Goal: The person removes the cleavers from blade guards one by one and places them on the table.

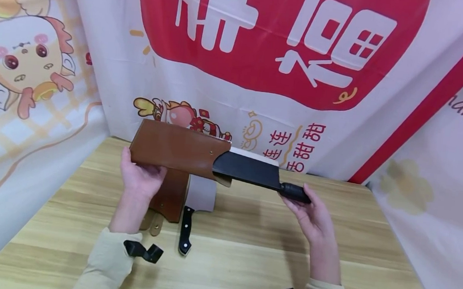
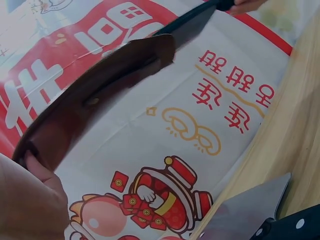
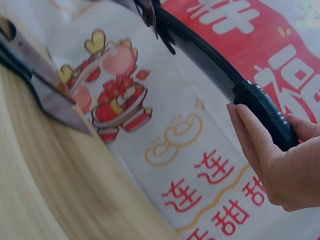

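Observation:
A black-bladed cleaver point(image 1: 250, 170) with a bright edge is held up above the table, its front part inside a brown leather sheath point(image 1: 179, 147). My left hand point(image 1: 141, 178) grips the sheath at its far left end; in the left wrist view the thumb point(image 2: 42, 172) lies against the leather. At the other end, my right hand point(image 1: 315, 216) holds the black ridged handle point(image 3: 265, 112) between thumb and fingers. How far the blade reaches inside the sheath is hidden.
Below the raised sheath, a second cleaver point(image 1: 202, 196) with a black riveted handle point(image 1: 185, 232) lies on the wooden table point(image 1: 245, 265). Another brown sheath point(image 1: 173, 199) with snap straps lies beside it, partly covered by the left hand. Printed cloth point(image 1: 221, 77) hangs behind and at both sides.

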The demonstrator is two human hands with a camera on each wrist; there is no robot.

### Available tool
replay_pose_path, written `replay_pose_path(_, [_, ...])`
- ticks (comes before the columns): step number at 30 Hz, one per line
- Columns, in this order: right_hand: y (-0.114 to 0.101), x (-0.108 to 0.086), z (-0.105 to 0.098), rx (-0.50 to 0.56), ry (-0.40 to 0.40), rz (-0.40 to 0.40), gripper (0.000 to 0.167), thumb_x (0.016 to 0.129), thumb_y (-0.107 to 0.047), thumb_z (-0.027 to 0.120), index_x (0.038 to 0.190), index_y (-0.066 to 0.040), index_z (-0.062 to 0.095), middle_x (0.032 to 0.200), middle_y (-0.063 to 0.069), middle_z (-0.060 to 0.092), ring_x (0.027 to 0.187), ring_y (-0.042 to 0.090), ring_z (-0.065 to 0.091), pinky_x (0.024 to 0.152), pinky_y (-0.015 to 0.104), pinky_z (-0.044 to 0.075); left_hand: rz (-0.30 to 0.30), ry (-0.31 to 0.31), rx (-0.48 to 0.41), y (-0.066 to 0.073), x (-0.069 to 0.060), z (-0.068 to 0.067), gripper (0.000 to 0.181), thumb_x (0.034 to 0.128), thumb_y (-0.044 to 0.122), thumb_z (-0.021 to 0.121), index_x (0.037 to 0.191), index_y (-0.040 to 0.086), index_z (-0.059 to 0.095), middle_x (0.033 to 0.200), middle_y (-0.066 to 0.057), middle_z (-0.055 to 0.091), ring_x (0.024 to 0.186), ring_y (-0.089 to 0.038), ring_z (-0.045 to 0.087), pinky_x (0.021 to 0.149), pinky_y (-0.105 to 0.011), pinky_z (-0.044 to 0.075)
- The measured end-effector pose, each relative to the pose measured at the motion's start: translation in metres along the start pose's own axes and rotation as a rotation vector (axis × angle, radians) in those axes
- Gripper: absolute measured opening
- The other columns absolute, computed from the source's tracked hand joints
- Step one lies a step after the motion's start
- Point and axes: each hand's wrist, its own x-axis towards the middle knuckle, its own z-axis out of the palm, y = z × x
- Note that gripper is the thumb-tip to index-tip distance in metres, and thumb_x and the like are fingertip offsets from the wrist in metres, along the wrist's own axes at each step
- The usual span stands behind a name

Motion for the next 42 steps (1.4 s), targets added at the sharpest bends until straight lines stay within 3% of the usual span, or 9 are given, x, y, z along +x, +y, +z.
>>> replay_pose_path(4, [0.002, -0.002, 0.01, 0.031, 0.02, -0.013, 0.065, 0.106, -0.015, 0.057, 0.156, -0.01, 0.015, 0.115, 0.029, 0.066, 0.107, 0.038, 0.07, 0.112, 0.044, 0.039, 0.028, -0.092, 0.036, -0.002, 0.0, 0.001, 0.06, 0.1026, 0.067, 0.042, 0.147, 0.028, 0.053, 0.148, 0.003, 0.053, 0.139, -0.017, 0.045, 0.112, -0.039, 0.04])
replay_pose_path(7, [0.004, -0.003, 0.015, 0.061, 0.035, -0.027, 0.06, 0.105, -0.013, 0.058, 0.152, -0.009, 0.02, 0.115, 0.03, 0.067, 0.107, 0.038, 0.07, 0.112, 0.045, 0.04, 0.032, -0.14, 0.115, -0.01, 0.003, 0.001, 0.054, 0.1036, 0.06, 0.049, 0.147, 0.028, 0.051, 0.149, 0.003, 0.049, 0.139, -0.017, 0.042, 0.112, -0.038, 0.037])
replay_pose_path(13, [0.013, -0.007, 0.022, 0.061, 0.044, -0.043, 0.054, 0.106, -0.009, 0.055, 0.149, -0.008, 0.023, 0.116, 0.029, 0.066, 0.108, 0.038, 0.07, 0.111, 0.048, 0.041, -0.04, -0.117, 0.405, -0.049, 0.006, -0.006, 0.048, 0.1076, 0.032, 0.055, 0.15, 0.027, 0.032, 0.153, -0.001, 0.038, 0.139, -0.022, 0.041, 0.115, -0.042, 0.036])
replay_pose_path(17, [0.019, -0.006, 0.02, -0.072, 0.029, -0.073, 0.04, 0.108, -0.007, 0.05, 0.141, -0.002, 0.029, 0.115, 0.027, 0.067, 0.108, 0.035, 0.07, 0.107, 0.047, 0.046, -0.09, -0.087, 0.45, -0.065, 0.005, -0.013, 0.053, 0.1099, 0.022, 0.05, 0.154, 0.028, 0.022, 0.159, -0.004, 0.03, 0.143, -0.027, 0.038, 0.118, -0.047, 0.035])
replay_pose_path(21, [0.022, -0.001, 0.015, -0.2, -0.012, -0.072, 0.031, 0.109, -0.008, 0.044, 0.136, 0.003, 0.033, 0.117, 0.026, 0.065, 0.107, 0.036, 0.07, 0.104, 0.046, 0.049, -0.064, -0.034, 0.456, -0.063, 0.004, -0.012, 0.051, 0.1097, 0.019, 0.051, 0.152, 0.025, 0.024, 0.157, -0.005, 0.032, 0.139, -0.027, 0.039, 0.112, -0.042, 0.041])
replay_pose_path(25, [0.025, 0.003, 0.011, -0.268, -0.066, -0.038, 0.027, 0.11, -0.011, 0.048, 0.13, 0.004, 0.04, 0.122, 0.026, 0.061, 0.108, 0.04, 0.07, 0.104, 0.046, 0.049, -0.034, 0.006, 0.476, -0.057, 0.005, -0.008, 0.041, 0.1092, 0.019, 0.051, 0.145, 0.021, 0.032, 0.146, -0.005, 0.04, 0.13, -0.024, 0.046, 0.098, -0.036, 0.05])
replay_pose_path(30, [0.026, 0.002, 0.01, -0.351, -0.097, -0.034, 0.02, 0.109, -0.01, 0.05, 0.123, 0.005, 0.055, 0.122, 0.027, 0.062, 0.107, 0.043, 0.07, 0.099, 0.045, 0.052, -0.027, 0.03, 0.463, -0.05, 0.006, -0.003, 0.031, 0.1081, 0.017, 0.053, 0.135, 0.016, 0.038, 0.137, -0.005, 0.045, 0.12, -0.021, 0.054, 0.089, -0.032, 0.056])
replay_pose_path(38, [0.024, 0.0, 0.012, -0.296, -0.038, -0.041, 0.016, 0.107, 0.0, 0.047, 0.121, 0.006, 0.053, 0.124, 0.026, 0.057, 0.104, 0.042, 0.07, 0.099, 0.045, 0.053, -0.038, 0.061, 0.514, -0.047, 0.008, -0.004, 0.034, 0.1082, 0.018, 0.054, 0.138, 0.017, 0.038, 0.139, -0.004, 0.045, 0.122, -0.021, 0.055, 0.089, -0.03, 0.057])
replay_pose_path(42, [0.018, -0.003, 0.011, -0.29, -0.06, -0.055, 0.017, 0.107, 0.0, 0.045, 0.116, 0.004, 0.06, 0.122, 0.024, 0.059, 0.103, 0.043, 0.071, 0.096, 0.045, 0.055, -0.021, 0.072, 0.564, -0.044, 0.009, -0.003, 0.035, 0.1085, 0.017, 0.053, 0.139, 0.017, 0.036, 0.14, -0.003, 0.044, 0.122, -0.02, 0.053, 0.087, -0.028, 0.056])
